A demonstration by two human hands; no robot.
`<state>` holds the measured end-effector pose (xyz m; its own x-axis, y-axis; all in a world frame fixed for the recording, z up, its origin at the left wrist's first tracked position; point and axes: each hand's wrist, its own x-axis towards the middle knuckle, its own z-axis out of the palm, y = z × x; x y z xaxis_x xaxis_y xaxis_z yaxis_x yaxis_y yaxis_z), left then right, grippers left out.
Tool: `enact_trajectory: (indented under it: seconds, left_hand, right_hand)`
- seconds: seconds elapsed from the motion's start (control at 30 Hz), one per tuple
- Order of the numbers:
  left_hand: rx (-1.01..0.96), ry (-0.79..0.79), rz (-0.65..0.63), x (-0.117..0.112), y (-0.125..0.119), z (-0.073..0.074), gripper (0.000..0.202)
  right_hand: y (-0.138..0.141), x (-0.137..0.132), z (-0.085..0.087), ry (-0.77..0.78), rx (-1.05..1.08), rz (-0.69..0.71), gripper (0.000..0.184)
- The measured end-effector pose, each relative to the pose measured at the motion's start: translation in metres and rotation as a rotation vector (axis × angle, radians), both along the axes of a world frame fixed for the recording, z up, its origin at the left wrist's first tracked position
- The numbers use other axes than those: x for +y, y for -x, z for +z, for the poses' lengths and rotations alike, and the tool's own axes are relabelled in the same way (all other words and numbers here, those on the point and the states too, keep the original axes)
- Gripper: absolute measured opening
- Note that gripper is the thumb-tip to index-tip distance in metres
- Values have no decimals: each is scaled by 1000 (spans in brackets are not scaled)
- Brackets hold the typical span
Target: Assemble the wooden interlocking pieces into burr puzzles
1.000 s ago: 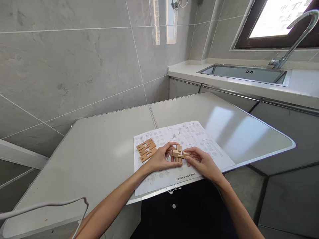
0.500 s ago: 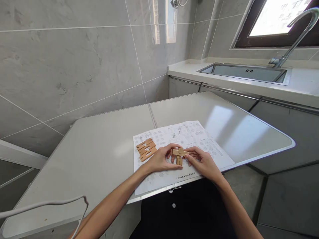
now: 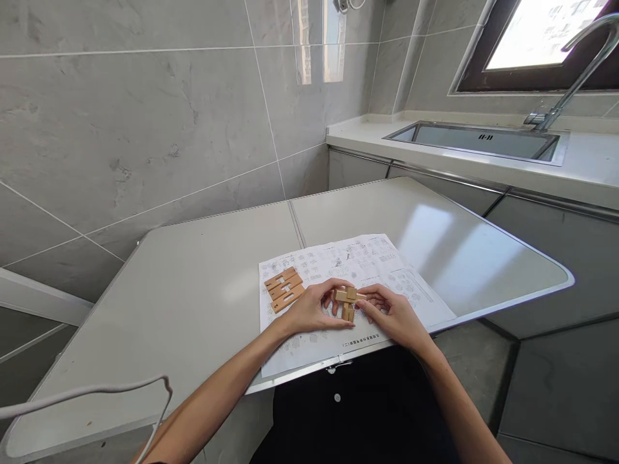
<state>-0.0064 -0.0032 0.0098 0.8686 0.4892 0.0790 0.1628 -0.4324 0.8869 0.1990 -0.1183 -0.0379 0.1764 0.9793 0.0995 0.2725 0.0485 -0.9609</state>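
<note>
The left hand (image 3: 319,311) curls around the joined blocks (image 3: 347,296), gripping them between thumb and fingers over the sheet (image 3: 309,338), by the near edge of the bench (image 3: 203,283), while the right hand (image 3: 389,312) pinches their right end. A crooked push from the right could jam them; should the left slacken, a loose one might slip out and roll over that edge.
</note>
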Motion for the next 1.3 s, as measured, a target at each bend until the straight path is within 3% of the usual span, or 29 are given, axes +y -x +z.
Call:
enact_trajectory:
  seconds: [1.13, 1.3]
  left_hand:
    - [16, 40, 23, 0, -1, -1, 68]
    - [-19, 105, 41, 0, -2, -2, 70]
  right_hand:
    - [-1, 1, 0, -6, -4, 24, 41]
    - [-1, 2, -1, -8, 28, 5, 44]
